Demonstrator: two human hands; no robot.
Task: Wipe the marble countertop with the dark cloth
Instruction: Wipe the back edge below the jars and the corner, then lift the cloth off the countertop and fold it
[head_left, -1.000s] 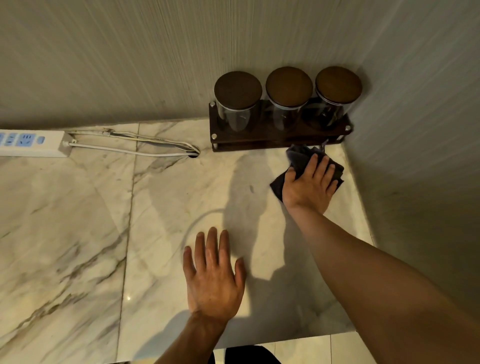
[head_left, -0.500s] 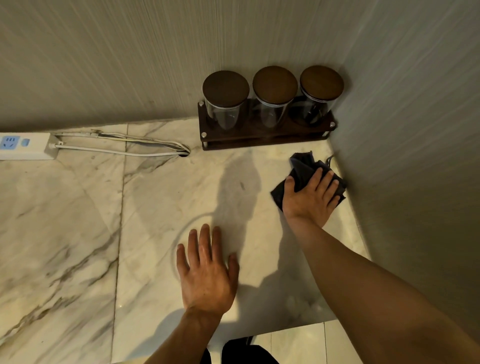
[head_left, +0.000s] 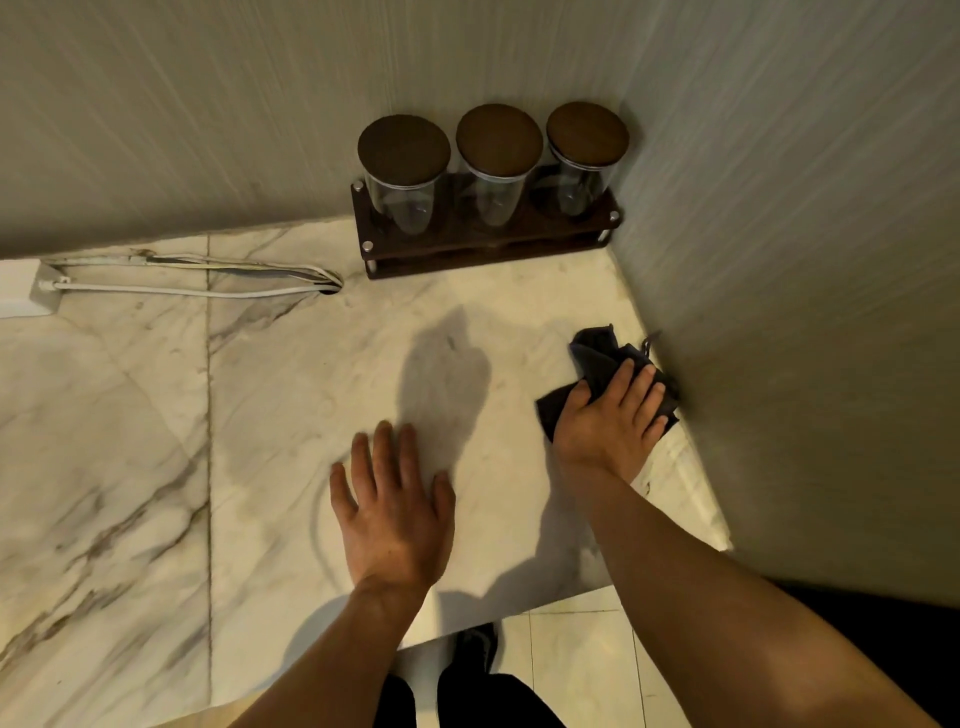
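**Cloth pressed flat at the right wall**

The right hand (head_left: 608, 421) lay palm down on the dark cloth (head_left: 597, 358), fingers stretched out and close together, pinning it to the marble counter (head_left: 291, 415). It did not grip the cloth; it pressed on it from above. The cloth was crumpled, one fold sticking out beyond the fingertips toward the back, another corner showing to the left of the thumb. Its right edge touched the side wall (head_left: 805, 312), with a small loop or tag poking up against it. The cloth sat along the counter's right edge, about midway between the front rim and the back corner.

The left hand (head_left: 395, 514) rested flat on the bare marble, fingers straight and slightly spread, thumb out to the right. It held nothing. It lay well apart from the cloth, nearer the front edge.

In the back corner stood a dark wooden rack (head_left: 488, 249) with three clear jars (head_left: 493, 176) in a row, each capped with a round brown lid. The rack was clear of the cloth. To the left, white cables (head_left: 182, 280) ran along the back wall from a white power strip (head_left: 21, 291) at the frame's edge into a hole in the marble. Both hands threw shadows on the stone. Below the front rim, pale floor tiles (head_left: 571, 665) and a dark shoe (head_left: 478, 649) showed.
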